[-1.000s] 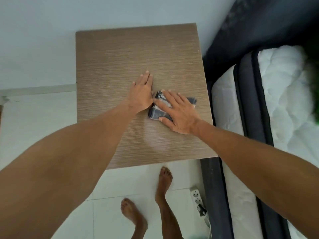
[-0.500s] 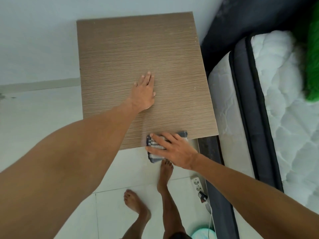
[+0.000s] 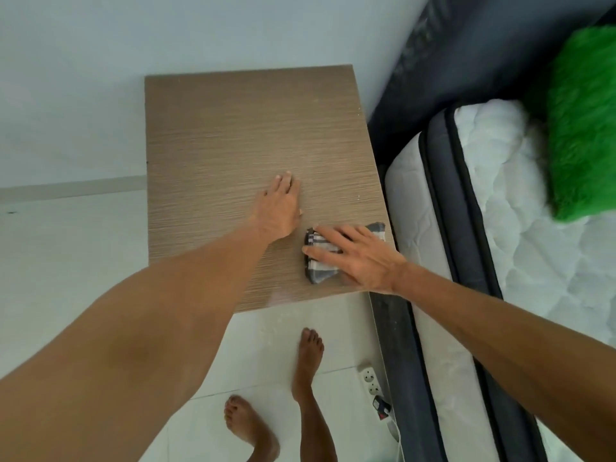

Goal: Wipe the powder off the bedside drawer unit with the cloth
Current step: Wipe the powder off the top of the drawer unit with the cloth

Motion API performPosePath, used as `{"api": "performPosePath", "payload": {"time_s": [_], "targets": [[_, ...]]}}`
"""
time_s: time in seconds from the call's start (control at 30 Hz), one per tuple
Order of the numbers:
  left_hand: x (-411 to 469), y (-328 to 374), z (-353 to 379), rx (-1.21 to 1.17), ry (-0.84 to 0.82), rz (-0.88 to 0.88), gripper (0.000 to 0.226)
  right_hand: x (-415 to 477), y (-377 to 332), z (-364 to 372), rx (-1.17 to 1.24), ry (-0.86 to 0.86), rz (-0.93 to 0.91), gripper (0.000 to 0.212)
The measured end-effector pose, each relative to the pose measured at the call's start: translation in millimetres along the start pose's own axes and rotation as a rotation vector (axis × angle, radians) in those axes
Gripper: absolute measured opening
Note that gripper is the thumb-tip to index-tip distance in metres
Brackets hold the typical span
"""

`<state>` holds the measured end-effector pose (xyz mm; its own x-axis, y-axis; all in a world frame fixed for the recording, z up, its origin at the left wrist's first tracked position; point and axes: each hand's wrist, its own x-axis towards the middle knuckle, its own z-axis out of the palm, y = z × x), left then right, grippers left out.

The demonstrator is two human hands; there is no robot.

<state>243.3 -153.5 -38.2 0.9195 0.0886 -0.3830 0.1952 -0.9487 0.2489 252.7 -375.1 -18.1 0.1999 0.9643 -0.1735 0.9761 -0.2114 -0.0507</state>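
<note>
Bedside drawer unit: wood-grain top, set against the wall. Directly on it: left hand lying flat near centre; folded grey-and-white checked cloth at the near right corner, right hand pressed flat over it. Faint pale smear near front edge.

Pale wall, white tiled floor, mattress at right
</note>
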Motion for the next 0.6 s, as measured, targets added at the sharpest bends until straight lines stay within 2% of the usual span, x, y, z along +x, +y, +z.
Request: {"api": "performPosePath", "payload": {"time_s": [0.13,0.37,0.6], "targets": [[28.1,16.8,-5.9,0.0,-0.011,-0.014,0.077,19.8,72.7,-11.0,-0.027,0.037,0.114,0.074],[87.6,35.5,-14.0,-0.006,0.035,-0.046,0.072,71.9,184.7,-12.9,0.011,0.086,0.351,0.076],[117.4,45.2,-18.9,-0.018,0.031,-0.081,0.075,134.1,258.1,-17.7,0.155,0.193,0.536,0.07]]}}
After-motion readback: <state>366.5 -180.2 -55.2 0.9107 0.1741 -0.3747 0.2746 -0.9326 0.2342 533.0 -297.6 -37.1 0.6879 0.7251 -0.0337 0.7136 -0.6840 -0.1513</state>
